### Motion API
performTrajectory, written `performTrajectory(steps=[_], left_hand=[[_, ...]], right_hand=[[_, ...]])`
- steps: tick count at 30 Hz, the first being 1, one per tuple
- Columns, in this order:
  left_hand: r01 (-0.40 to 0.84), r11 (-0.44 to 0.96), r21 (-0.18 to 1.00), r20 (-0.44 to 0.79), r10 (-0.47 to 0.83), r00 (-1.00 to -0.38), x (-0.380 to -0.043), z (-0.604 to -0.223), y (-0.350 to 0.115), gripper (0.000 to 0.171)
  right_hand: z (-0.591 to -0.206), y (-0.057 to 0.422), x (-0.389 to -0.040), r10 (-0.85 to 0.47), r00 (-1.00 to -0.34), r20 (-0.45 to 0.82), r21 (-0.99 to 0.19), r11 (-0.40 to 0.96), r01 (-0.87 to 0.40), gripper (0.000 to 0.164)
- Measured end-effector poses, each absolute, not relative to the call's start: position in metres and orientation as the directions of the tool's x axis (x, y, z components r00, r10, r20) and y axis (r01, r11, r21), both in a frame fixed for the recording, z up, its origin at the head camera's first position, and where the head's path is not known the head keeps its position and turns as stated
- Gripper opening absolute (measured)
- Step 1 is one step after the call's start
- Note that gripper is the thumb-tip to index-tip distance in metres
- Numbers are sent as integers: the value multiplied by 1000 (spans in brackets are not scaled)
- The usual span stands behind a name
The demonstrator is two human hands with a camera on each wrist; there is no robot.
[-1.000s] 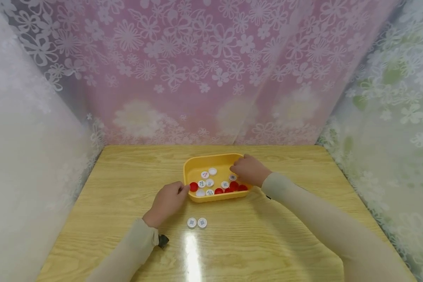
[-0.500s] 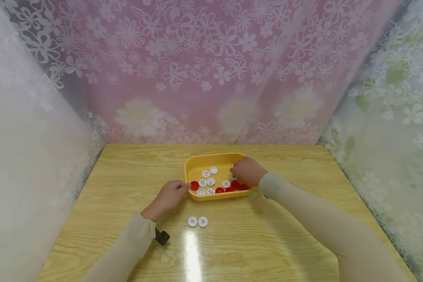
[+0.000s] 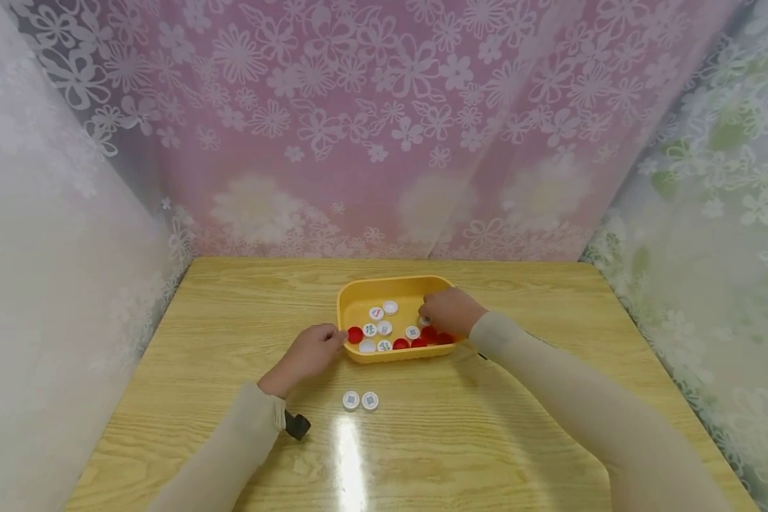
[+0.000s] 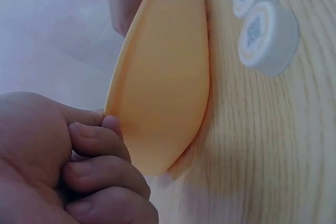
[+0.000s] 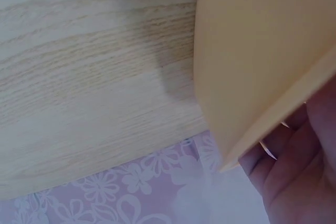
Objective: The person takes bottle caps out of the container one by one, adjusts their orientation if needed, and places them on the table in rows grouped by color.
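A yellow tray (image 3: 393, 286) sits in the middle of the wooden worktop (image 3: 243, 306), with loose bottle caps inside. The left hand (image 3: 310, 350) holds the tray at its near left corner; its grip is pinching the rim, thumb on one side and bent fingers on the other (the left wrist view shows this up close). The right hand (image 3: 454, 311) reaches over the tray's right end, its fingers down inside. A white cap (image 3: 425, 322) lies right under those fingers, partly covered by them; whether this grip is pinching the cap or only touching it, I cannot tell, since the right wrist view shows mostly the palm side of the hand and the outer wall of the tray.

Of the other caps in the tray, one red cap (image 3: 355, 334) rests at the left end, close to the left hand, and a group of red caps (image 3: 418, 343) lies along the near right side. White caps (image 3: 385, 328), some with printed marks, are spread from the left end to the middle. Two white caps (image 3: 360, 401) with square marks stand side by side on the worktop, on the near side of the tray and apart from it. Pale sleeves (image 3: 563, 384) cover both arms, and a pink flowered curtain (image 3: 358, 142) hangs at the far edge.
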State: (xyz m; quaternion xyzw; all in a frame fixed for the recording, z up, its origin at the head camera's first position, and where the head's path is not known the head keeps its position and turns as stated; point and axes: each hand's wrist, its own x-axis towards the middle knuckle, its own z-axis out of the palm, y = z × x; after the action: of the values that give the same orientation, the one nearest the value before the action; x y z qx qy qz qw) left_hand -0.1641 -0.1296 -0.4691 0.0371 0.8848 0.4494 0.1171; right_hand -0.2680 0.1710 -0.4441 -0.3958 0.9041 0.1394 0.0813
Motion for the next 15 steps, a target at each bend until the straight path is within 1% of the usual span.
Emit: performTrajectory(steps=[3,9,12,15], left_hand=[[-65,560,826,-202,187,-961,-166,-470,-130,39],[-82,559,825,-225,192,-955,-171,-470,-130,39],[-69,573,817,-213,188,-959,-172,-470,-130,38],[-59,578,814,-202,186,-962,-173,-469,-132,37]], right_hand=[[-444,173,-268,-687,-681,-252,145,669,-729,6],[-446,172,-268,-656,-713,-249,135,705,-696,9],[-446,167,-267,-630,-736,-249,158,723,-672,10],[-445,156,-266,-614,-743,-266,222,711,-667,10]])
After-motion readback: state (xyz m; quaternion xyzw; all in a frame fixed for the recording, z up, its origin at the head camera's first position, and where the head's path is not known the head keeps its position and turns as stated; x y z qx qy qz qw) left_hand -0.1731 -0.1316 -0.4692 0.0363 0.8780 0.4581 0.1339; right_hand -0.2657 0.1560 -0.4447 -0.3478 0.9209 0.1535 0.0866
